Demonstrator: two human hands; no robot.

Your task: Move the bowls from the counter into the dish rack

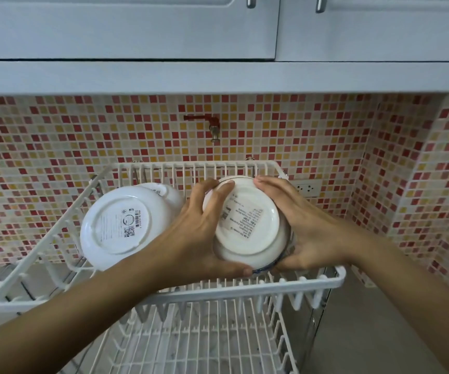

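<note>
Against a red-and-yellow mosaic backsplash (55,147), a white wire dish rack (245,288) holds two white bowls (118,225) on edge at left. Left hand (191,233) and right hand (309,225) clasp a blue-rimmed bowl (247,225) over the upper tier, fingers curled around it; whether it rests on the wires is unclear.

left hand (196,233) cupped, gripping | right hand (303,225) cupped, gripping
</note>
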